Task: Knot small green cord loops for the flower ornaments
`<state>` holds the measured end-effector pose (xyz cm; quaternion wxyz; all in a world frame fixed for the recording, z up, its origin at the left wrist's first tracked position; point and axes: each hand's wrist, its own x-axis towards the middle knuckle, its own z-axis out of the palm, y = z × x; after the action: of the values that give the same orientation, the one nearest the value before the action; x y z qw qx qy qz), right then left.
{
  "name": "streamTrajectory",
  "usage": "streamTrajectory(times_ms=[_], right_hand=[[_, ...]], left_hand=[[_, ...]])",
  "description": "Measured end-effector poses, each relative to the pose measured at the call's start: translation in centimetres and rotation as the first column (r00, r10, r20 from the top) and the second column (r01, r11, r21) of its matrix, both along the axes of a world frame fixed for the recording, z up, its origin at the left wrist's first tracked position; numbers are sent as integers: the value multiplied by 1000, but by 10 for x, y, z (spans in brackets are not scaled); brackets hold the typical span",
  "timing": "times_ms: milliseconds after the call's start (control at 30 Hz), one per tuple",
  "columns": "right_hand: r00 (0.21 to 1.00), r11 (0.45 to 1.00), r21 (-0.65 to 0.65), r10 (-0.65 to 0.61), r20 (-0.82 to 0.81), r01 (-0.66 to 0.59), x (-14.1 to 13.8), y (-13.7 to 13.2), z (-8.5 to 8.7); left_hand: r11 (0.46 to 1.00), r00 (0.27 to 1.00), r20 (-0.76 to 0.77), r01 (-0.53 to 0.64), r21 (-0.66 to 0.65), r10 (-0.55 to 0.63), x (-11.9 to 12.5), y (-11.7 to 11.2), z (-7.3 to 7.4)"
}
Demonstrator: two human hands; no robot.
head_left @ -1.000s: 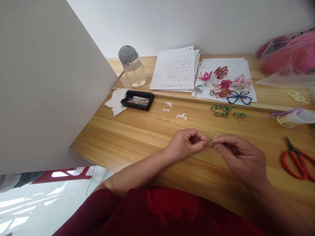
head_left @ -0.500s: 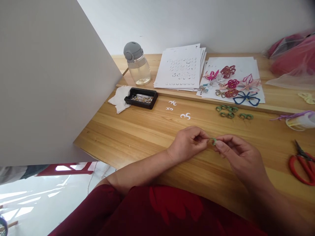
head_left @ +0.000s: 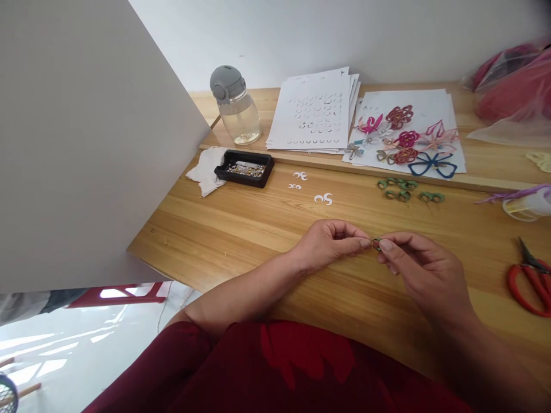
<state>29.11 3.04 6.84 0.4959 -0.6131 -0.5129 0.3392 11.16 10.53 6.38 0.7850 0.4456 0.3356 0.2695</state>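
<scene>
Left hand: my left hand (head_left: 329, 244) is curled, thumb and forefinger pinched shut on one side of the loop (head_left: 376, 245).
Right hand: my right hand (head_left: 424, 269) meets it from the other side, fingertips clamped on the same loop, the other fingers loosely bent.
Loop: small, green, held just above the table (head_left: 241, 229), in front of my chest. Only a sliver shows between my fingertips.
Nearby: finished-looking green pieces (head_left: 402, 191) lie further back, white cutouts (head_left: 323, 199) to their left, and scissors (head_left: 527, 278) well off to my right.
Doing it well: I judge that a piece this small wants a pinch by the very tips, firm enough that it cannot spin but not so hard that the curve flattens. Resting both wrists on the wood would steady me. I would turn it in small bites and keep the free end where I can see it.
Risk: a slip could flick it away, and it would be hard to spot against the wood grain.
Since half a second ago: my fingertips have closed in, so less green shows than it did. Both hands have stayed at about the same spot on the table.
Since a second ago: the thin end that stuck out between my hands no longer shows.
View: my head has shifted a little, so the scissors sit elsewhere in frame, though I cannot see that they moved.
</scene>
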Motion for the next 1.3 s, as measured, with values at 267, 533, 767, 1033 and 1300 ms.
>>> streamTrajectory(times_ms=[267, 533, 767, 1033, 1300], right_hand=[[999, 1000, 21, 12, 33, -13, 0, 0, 3], [996, 997, 11, 72, -60, -71, -1, 0, 0], [1000, 999, 47, 25, -18, -24, -9, -2, -2], [999, 999, -32, 22, -46, -24, -4, -4, -6], [995, 994, 26, -104, -4, 104, -11, -4, -2]], left_hand=[[999, 999, -46, -2, -43, 0, -1, -2, 3], [984, 986, 11, -166, -61, 167, 4, -1, -5], [975, 978, 41, -198, -98, 203, 8, -6, -7], [968, 973, 47, -221, -118, 228, 11, -8, -9], [958, 963, 45, -257, -126, 264, 13, -10, -5]])
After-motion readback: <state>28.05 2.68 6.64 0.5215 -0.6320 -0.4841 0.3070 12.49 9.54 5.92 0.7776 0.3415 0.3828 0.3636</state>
